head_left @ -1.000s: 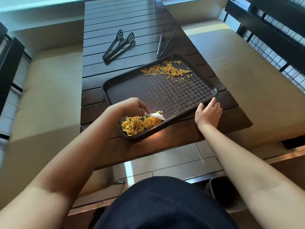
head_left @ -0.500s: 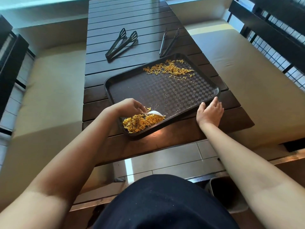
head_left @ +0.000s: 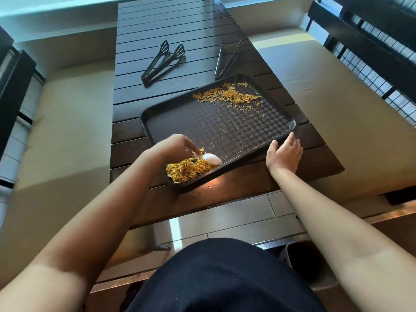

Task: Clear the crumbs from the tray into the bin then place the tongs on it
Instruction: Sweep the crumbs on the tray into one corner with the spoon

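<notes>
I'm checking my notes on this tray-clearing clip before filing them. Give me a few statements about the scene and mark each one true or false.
1. The left hand holds a white scoop against a heap of crumbs in the near corner of the tray. True.
2. All the crumbs are gathered into one heap. False: a second patch lies at the tray's far edge.
3. The right hand rests against the tray's near edge with fingers straight. True.
4. One pair of tongs lies on the tray. False: both pairs lie on the table beyond it.
5. The bin stands on the table. False: it is on the floor by the person.
</notes>
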`<state>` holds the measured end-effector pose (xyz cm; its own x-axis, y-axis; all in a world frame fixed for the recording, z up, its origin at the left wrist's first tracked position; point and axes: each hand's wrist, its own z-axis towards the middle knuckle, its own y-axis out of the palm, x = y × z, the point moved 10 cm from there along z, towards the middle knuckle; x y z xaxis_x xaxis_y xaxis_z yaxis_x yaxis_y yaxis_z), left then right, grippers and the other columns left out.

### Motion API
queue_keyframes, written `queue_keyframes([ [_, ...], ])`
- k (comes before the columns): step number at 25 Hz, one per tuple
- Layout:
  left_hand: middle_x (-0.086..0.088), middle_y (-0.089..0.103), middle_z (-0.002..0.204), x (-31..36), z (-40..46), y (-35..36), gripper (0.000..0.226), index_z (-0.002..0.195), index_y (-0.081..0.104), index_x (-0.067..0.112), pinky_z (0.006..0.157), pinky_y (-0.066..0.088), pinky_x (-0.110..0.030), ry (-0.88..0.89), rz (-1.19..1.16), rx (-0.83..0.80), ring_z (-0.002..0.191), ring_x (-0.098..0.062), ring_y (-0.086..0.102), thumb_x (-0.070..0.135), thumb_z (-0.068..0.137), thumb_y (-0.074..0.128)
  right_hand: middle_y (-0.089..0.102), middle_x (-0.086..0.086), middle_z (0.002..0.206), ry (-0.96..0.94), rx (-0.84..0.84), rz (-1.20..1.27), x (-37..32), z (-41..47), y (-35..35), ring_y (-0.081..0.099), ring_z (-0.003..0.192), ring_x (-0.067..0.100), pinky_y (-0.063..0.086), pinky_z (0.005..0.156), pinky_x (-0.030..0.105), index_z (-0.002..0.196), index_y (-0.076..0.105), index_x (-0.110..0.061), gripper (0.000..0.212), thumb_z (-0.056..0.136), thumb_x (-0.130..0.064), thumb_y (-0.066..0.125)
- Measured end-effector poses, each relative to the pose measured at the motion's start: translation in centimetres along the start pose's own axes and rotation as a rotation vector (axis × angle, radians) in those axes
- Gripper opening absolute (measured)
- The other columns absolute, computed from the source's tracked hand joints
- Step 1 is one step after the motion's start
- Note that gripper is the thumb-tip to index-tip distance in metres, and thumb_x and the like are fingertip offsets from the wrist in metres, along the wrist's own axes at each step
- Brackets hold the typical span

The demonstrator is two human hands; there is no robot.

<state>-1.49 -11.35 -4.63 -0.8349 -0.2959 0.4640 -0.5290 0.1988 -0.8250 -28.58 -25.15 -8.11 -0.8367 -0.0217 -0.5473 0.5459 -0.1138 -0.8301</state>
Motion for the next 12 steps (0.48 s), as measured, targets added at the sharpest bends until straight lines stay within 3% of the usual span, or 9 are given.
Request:
queue_keyframes([
  [4, 0.010, 0.059, 0.094, -2.1, -1.1, -1.5, 0.019, 0.095, 0.071, 0.031, 0.076, 0.041, -0.022, -0.043, 0.078, -0.028, 0.083, -0.005, 0.055, 0.018, 0.086, 0.062, 0.034, 0.022, 0.145, -0.005, 0.017, -0.012, -0.2, -0.1, -0.2, 0.026, 0.137, 0.032, 0.014, 0.114, 0.041, 0.141, 0.025, 0.003, 0.060, 0.093, -0.028, 0.043],
  [12, 0.008, 0.055, 0.095, 0.8, 0.4, -0.2, 0.022, 0.099, 0.070, 0.027, 0.073, 0.042, -0.020, -0.021, -0.085, 0.102, 0.082, -0.005, 0.053, 0.013, 0.089, 0.057, 0.031, 0.022, 0.147, 0.002, 0.006, -0.002, -0.1, -0.1, -0.2, 0.024, 0.138, 0.031, 0.012, 0.115, 0.041, 0.142, 0.024, 0.002, 0.061, 0.093, -0.029, 0.043],
])
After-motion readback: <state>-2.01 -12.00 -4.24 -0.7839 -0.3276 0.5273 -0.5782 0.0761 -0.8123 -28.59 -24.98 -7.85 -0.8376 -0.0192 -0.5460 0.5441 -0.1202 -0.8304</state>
